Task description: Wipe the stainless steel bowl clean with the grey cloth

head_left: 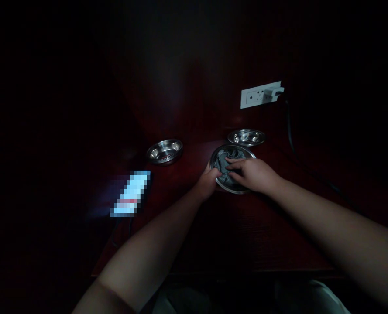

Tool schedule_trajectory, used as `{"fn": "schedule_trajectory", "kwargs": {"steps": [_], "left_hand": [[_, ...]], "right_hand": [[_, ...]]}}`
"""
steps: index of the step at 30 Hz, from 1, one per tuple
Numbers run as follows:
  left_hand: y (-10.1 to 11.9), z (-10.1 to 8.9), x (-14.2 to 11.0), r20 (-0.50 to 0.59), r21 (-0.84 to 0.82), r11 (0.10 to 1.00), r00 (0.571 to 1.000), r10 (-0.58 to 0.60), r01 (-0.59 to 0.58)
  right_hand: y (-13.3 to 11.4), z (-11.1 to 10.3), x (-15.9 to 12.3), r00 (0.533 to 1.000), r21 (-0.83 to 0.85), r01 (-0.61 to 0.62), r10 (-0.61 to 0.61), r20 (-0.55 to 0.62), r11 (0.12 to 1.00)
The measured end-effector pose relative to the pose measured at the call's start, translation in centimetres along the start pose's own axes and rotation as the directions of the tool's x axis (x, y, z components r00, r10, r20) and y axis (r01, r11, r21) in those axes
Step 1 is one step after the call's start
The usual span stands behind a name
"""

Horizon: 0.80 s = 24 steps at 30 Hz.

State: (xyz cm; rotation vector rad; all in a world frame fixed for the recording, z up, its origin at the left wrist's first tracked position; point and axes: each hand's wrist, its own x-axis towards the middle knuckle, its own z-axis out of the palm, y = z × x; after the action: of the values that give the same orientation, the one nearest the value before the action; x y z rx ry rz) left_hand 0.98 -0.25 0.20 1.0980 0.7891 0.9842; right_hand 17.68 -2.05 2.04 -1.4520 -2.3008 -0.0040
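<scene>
My left hand (pixel 209 181) grips the left rim of a round steel bowl (pixel 235 190), its thumb over the edge. The bowl is tilted toward me above the dark red table. Inside it lies a crumpled grey cloth (pixel 222 162). My right hand (pixel 251 172) reaches over the bowl's right side, fingers pressed onto the cloth. Whether those fingers pinch the cloth or only push on it is hard to see in the dim light.
Behind the held bowl stands another steel bowl (pixel 246 137). A stack of steel bowls (pixel 165 151) is to the left. A lit phone (pixel 131 194), its screen blurred, has a cable. A wall socket (pixel 261 95) holds a plug with a black cord (pixel 290 126). The table's front edge (pixel 131 274) is near me.
</scene>
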Motion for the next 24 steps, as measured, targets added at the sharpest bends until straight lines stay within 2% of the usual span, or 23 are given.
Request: {"fn": "schedule_trajectory", "kwargs": {"steps": [5,13,19,24], "left_hand": [[-0.1,0.1,0.2,-0.007,-0.025,0.999,1.000,-0.022,0.022],[-0.3,-0.2,0.4,-0.018,-0.009,1.000,1.000,-0.011,0.011],[-0.5,-0.4,0.5,-0.006,0.021,0.998,0.999,-0.053,0.053],[-0.3,-0.2,0.5,-0.023,-0.013,0.999,0.999,-0.044,0.044]], "right_hand": [[-0.4,0.1,0.0,0.998,0.087,0.053,-0.051,-0.020,0.995],[0.7,-0.3,-0.2,0.974,0.261,0.186,-0.214,0.080,0.947],[1.1,-0.7,-0.2,0.968,0.178,0.168,-0.196,0.156,0.970],[0.5,-0.6,0.1,0.971,0.062,0.206,-0.212,0.114,0.977]]}}
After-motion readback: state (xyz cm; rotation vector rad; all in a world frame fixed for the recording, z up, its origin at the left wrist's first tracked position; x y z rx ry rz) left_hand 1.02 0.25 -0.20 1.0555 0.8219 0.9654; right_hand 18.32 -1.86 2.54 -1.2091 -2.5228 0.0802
